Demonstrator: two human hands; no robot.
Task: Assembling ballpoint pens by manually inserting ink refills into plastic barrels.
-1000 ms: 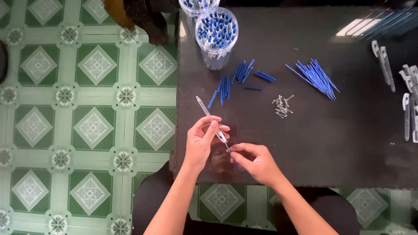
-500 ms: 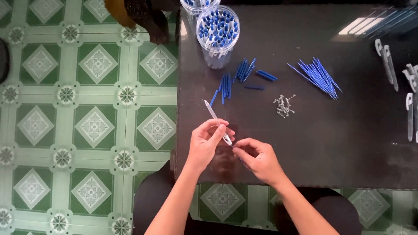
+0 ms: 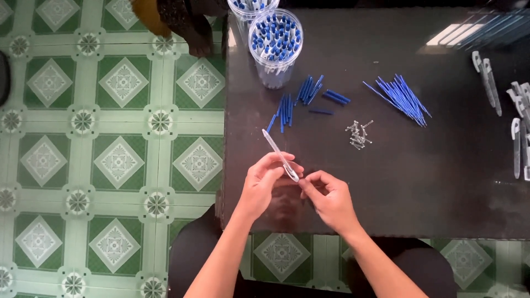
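In the head view, the left hand (image 3: 265, 185) pinches a clear pen barrel (image 3: 280, 155) near its lower end, fingers closed round it, so that the barrel slants up and away to the left above the dark bench (image 3: 452, 187). The right hand (image 3: 330, 200) sits just beside it, thumb and forefinger drawn narrow at the barrel's lower tip; whether they hold some small part there is too fine to tell. The barrel looks a light, stiff, slender plastic tube, smooth and likely a little slippery, so a pinch close to the working end, as the left hand has it, seems the steadiest hold; squeezed hard at mid-length it could flex or roll. Farther up the bench lie short blue caps (image 3: 301, 96) in loose clusters, a little heap of metal springs (image 3: 358, 134) near the middle, and a fan of thin blue refills (image 3: 402, 98) to the right of them. Two clear round jars (image 3: 275, 41) filled with blue-tipped pens stand at the far edge, and pale clips (image 3: 516, 118) lie along the right edge. The green patterned tile floor (image 3: 110, 160) shows to the left of the bench.
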